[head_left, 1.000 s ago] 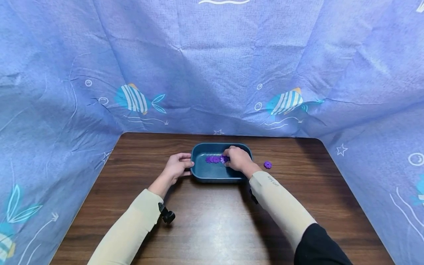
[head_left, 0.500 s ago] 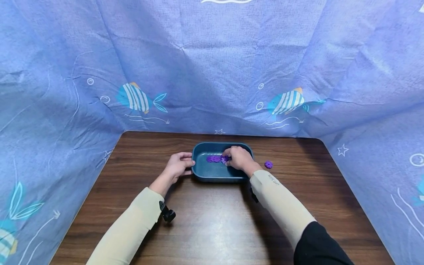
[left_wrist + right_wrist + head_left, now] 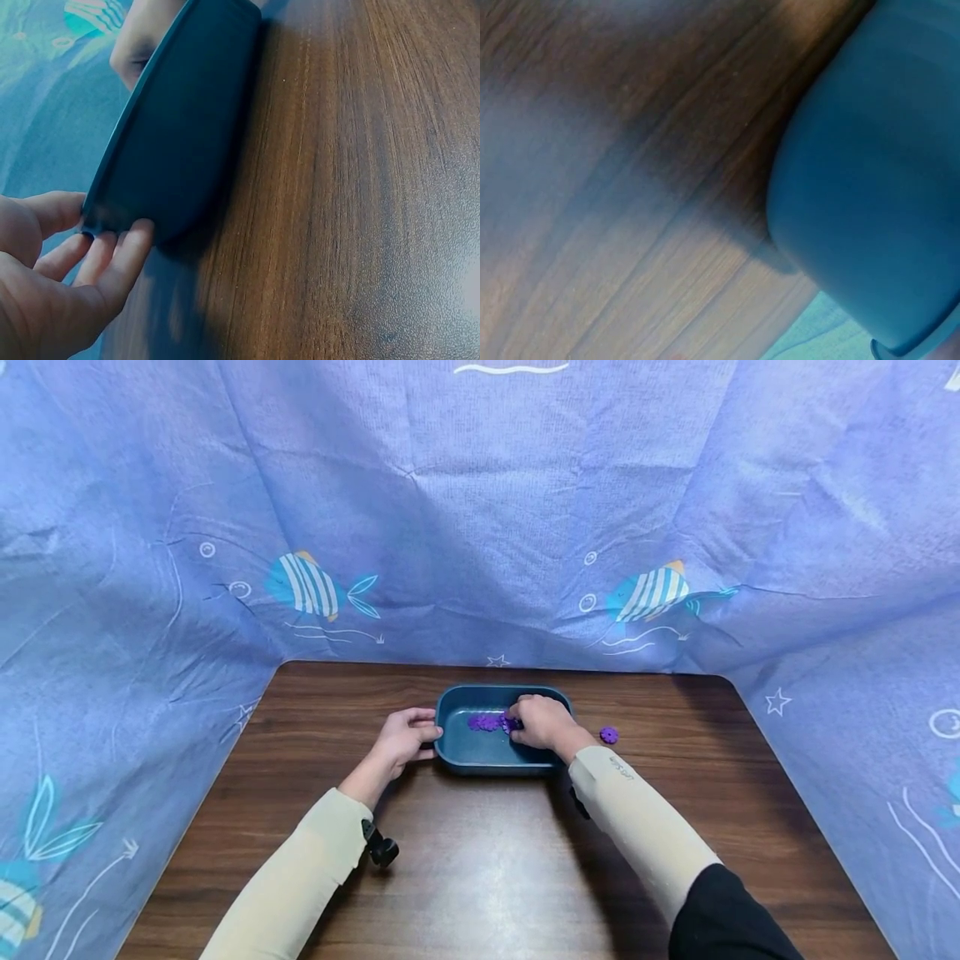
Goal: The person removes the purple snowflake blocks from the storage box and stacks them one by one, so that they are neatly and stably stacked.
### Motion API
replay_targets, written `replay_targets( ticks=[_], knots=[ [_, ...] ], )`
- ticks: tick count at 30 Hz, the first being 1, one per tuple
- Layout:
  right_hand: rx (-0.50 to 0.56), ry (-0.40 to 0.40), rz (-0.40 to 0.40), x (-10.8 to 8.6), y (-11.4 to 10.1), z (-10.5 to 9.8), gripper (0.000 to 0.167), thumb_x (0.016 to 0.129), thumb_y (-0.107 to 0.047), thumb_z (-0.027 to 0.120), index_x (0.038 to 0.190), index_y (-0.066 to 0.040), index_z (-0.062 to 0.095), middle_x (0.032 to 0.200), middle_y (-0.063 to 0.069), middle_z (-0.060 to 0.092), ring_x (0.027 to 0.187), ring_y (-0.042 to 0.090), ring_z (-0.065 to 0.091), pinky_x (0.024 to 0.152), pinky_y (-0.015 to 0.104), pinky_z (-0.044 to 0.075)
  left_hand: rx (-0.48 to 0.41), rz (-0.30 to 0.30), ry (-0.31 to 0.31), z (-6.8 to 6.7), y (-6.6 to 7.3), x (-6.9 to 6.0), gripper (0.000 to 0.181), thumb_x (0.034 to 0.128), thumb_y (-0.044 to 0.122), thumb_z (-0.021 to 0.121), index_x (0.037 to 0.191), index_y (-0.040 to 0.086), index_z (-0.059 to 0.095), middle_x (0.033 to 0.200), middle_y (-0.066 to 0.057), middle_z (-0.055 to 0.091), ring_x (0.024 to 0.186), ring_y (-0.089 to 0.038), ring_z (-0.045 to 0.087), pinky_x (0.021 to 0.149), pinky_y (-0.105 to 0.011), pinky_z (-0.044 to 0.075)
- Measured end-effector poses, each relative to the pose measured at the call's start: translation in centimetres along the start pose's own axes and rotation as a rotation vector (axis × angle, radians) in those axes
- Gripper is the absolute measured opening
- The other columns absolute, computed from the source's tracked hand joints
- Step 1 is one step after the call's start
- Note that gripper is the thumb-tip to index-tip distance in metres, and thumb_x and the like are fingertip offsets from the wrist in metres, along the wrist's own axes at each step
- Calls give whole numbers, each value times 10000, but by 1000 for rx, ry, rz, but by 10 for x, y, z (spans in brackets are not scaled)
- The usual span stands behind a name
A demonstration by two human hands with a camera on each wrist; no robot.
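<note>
Tray lies long axis sideways, left fingers gripping it, right fingers a purple piece

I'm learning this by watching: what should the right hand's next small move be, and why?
Perhaps the right hand should release the purple piece it pinches: that piece is inside the tray, close to the other pieces, the left hand grips the tray, and a loose piece lies outside on the table.

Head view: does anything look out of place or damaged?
One purple notched round piece lies alone on the brown wood-grain table, right of the dark-blue rectangular tray, which looks odd because the other visible purple pieces lie inside. No damage is visible.
</note>
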State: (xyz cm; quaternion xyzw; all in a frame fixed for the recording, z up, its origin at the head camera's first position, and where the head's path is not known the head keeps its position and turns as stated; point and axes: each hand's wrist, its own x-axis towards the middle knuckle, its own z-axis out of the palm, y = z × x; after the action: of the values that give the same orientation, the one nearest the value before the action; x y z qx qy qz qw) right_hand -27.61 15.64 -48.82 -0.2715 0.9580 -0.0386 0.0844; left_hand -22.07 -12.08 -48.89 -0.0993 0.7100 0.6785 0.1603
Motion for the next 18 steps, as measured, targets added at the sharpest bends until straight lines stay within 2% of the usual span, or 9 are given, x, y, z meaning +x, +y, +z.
replay_targets(
  ticks=[5, 13, 18],
  knots=[
    [-7, 17, -15, 0, -1, 2, 388, 931, -309, 745, 1275, -130, 723, 1197, 61, 687, 1008, 202, 631, 901, 437, 590, -1, 2, 5, 1, 1, -1, 474, 972, 4, 665, 1430, -2, 543, 1333, -247, 609, 1145, -335, 661, 806, -370, 651],
    [80, 81, 2, -5, 4, 3, 401, 918, -292, 741, 1288, -142, 705, 1260, 54, 686, 1072, 202, 634, 967, 445, 572, -9, 7, 5, 2, 1, 0, 473, 974, 1, 659, 1431, -5, 537, 1341, -254, 597, 1156, -332, 647, 779, -347, 654],
    [155, 129, 31, -10, 12, -2, 367, 909, -289, 746, 1250, -155, 728, 1222, 42, 696, 1057, 199, 646, 970, 444, 567, -6, 9, 7, 1, 1, -1, 466, 979, 4, 655, 1430, -7, 536, 1347, -260, 600, 1141, -320, 657, 781, -348, 654]
  ],
)
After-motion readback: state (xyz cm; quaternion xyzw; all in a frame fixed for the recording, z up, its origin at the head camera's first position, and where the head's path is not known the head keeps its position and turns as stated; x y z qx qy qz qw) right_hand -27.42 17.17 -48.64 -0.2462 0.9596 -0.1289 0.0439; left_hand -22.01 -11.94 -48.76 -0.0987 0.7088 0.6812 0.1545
